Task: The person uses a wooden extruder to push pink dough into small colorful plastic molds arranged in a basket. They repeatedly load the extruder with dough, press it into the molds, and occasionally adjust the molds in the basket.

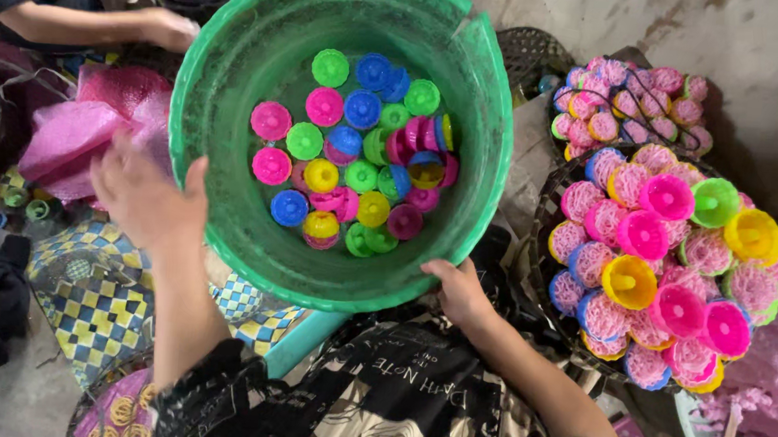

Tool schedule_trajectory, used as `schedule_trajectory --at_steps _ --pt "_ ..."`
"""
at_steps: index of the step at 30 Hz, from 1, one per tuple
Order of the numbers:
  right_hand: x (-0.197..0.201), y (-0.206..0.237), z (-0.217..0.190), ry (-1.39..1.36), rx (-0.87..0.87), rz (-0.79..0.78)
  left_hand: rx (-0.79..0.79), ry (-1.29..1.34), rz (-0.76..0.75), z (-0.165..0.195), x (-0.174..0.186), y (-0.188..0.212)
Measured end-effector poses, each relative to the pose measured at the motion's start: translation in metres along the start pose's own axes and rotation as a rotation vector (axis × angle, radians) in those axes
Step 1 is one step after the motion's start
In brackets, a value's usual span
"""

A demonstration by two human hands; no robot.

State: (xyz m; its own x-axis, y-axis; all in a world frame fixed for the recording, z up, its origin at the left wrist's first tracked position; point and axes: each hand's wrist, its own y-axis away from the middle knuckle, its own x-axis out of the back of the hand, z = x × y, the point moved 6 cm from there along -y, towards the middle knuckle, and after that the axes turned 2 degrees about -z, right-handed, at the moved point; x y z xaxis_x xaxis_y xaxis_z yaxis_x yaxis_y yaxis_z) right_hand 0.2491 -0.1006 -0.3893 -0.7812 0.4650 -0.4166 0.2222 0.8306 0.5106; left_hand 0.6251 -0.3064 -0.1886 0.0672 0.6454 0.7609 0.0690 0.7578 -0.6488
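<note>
A green plastic bucket (233,98) is tilted toward me and fills the middle of the view. On its bottom lie several small round plastic caps (357,157) in pink, blue, green and yellow. My left hand (149,197) grips the bucket's left rim. At the lower right rim, my right hand (459,290) holds on, its fingers curled under the edge. Both forearms come up from the bottom of the frame, in dark patterned sleeves.
A dark basket (551,189) at right holds caps filled with pink netting (654,274); a second such basket (630,103) sits behind it. Pink mesh bags (85,129) lie at left. Another person's hand (160,27) rests at top left. A checkered cloth (105,304) covers the floor.
</note>
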Motion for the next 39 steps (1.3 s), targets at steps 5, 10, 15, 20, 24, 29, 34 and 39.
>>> schedule_trajectory --at_steps 5,10,15,20,24,29,34,39 --pt "-0.019 0.013 -0.018 0.104 0.049 -0.08 -0.55 0.834 -0.43 0.175 -0.047 -0.035" --pt "-0.038 0.033 -0.029 0.208 -0.059 -0.031 -0.907 0.436 -0.394 0.313 -0.096 -0.019" --pt "-0.053 0.041 -0.045 0.289 0.035 -0.073 -0.574 0.54 -0.725 0.345 -0.148 -0.027" --pt "-0.054 0.04 -0.042 0.273 -0.002 -0.074 -0.641 0.633 -0.729 0.319 -0.146 -0.03" --pt "-0.055 0.038 -0.041 0.233 0.034 -0.091 -0.782 0.648 -0.712 0.294 -0.129 -0.03" --pt "-0.056 0.037 -0.038 0.238 0.011 -0.095 -0.88 0.491 -0.749 0.287 -0.128 -0.024" --pt "-0.05 0.036 -0.029 0.305 -0.01 -0.05 -0.991 0.314 -0.73 0.296 -0.137 -0.023" --pt "-0.05 0.032 -0.029 0.374 0.126 -0.109 -0.903 0.429 -0.765 0.286 -0.13 -0.036"
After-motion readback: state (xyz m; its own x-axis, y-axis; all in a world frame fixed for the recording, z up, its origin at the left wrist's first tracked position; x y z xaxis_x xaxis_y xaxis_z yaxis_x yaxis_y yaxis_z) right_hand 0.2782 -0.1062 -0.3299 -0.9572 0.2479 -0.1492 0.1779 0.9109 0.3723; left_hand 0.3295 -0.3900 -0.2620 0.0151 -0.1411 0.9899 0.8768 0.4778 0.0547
